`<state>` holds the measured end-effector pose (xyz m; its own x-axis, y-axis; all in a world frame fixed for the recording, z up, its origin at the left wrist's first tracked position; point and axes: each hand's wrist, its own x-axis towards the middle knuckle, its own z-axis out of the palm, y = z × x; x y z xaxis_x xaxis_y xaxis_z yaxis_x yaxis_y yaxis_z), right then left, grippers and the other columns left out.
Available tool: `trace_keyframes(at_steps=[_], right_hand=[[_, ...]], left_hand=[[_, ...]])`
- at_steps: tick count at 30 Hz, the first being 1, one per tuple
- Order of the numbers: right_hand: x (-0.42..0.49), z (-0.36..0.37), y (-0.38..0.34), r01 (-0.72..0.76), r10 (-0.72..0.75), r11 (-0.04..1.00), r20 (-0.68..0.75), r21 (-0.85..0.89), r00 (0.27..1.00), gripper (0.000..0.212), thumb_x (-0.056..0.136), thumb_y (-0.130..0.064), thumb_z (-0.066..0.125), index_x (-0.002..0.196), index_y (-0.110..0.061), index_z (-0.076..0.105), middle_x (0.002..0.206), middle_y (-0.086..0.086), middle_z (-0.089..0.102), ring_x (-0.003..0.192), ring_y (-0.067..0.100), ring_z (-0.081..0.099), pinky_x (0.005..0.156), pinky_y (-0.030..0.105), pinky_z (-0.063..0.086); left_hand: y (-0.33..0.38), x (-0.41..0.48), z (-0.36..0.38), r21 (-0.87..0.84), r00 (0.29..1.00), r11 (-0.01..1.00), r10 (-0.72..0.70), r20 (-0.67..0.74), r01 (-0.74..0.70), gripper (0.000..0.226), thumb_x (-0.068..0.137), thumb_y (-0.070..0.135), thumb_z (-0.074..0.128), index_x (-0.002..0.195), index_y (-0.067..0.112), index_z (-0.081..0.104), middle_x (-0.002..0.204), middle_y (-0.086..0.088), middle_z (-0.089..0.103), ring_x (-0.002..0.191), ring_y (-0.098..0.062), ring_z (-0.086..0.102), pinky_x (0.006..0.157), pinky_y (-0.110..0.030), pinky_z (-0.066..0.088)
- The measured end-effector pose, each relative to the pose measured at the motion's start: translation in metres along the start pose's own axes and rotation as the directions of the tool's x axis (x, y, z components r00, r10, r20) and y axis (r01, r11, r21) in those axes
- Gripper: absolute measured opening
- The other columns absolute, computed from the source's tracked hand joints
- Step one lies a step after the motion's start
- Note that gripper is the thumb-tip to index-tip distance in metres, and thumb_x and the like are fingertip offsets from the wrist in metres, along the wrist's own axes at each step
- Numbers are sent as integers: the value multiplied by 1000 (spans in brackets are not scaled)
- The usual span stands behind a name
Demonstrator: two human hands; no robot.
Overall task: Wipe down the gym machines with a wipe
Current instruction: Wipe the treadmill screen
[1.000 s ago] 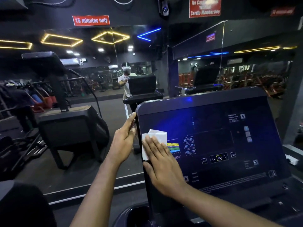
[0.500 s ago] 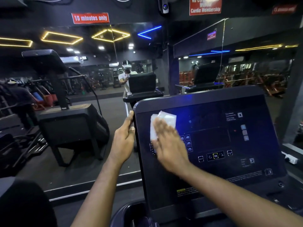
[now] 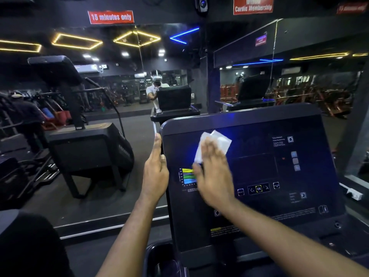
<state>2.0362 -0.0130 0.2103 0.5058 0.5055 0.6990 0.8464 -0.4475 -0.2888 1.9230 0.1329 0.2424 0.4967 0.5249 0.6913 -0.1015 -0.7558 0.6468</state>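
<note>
Pressing the wipe [image 3: 217, 143] flat, right hand [image 3: 214, 176] has slid rightward (left hand [image 3: 155, 174] grips console [image 3: 259, 156]).

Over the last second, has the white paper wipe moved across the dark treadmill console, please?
Yes. Under the right hand, the white paper wipe slid rightward and up the dark treadmill console: from left of the coloured bar chart to above it.

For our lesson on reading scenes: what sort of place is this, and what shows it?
A gym, probably its cardio area: a machine console being wiped, another black machine at left, a red sign reading "15 minutes only".
</note>
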Motion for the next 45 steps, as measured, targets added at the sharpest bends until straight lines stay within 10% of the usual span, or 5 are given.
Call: trace_keyframes(at_steps=[11,26,32,38,45], right_hand=[[6,-16,34,11,-11,1000,-7,17,1000,67,107,-48,26,162,-16,4,170,0,2,156,12,-5,127,40,10],[-33,-39,89,295,-287,955,158,-29,945,60,109,-43,27,162,-28,3,169,-12,-2,154,5,-8,126,38,10],[32,-46,94,-149,155,984,-58,98,986,66,107,-50,16,162,-18,3,169,-3,-1,155,11,-9,127,41,8],[-11,-39,72,308,-313,950,140,55,939,58,110,-47,21,162,-28,4,169,-13,-3,154,3,-11,127,37,6],[76,-53,80,-108,120,986,-91,128,989,68,105,-49,14,162,-13,5,170,1,2,156,13,-7,127,41,6]], left_hand=[[1,-14,11,212,998,977,37,-44,-27,61,108,14,35,162,30,11,167,3,25,151,-22,30,124,-48,25],[78,58,53,649,959,714,264,99,-264,41,100,25,50,137,11,55,145,-10,56,140,-26,45,122,-57,21],[93,80,64,666,959,690,214,186,-283,39,103,29,48,136,11,57,134,-7,61,129,-29,49,122,-50,20],[89,83,59,586,960,761,193,203,-277,37,102,20,49,138,11,57,130,-6,60,123,-28,50,108,-41,37],[90,88,51,521,959,819,116,258,-239,49,97,6,53,145,11,51,140,-5,56,132,-26,44,110,-35,31]])
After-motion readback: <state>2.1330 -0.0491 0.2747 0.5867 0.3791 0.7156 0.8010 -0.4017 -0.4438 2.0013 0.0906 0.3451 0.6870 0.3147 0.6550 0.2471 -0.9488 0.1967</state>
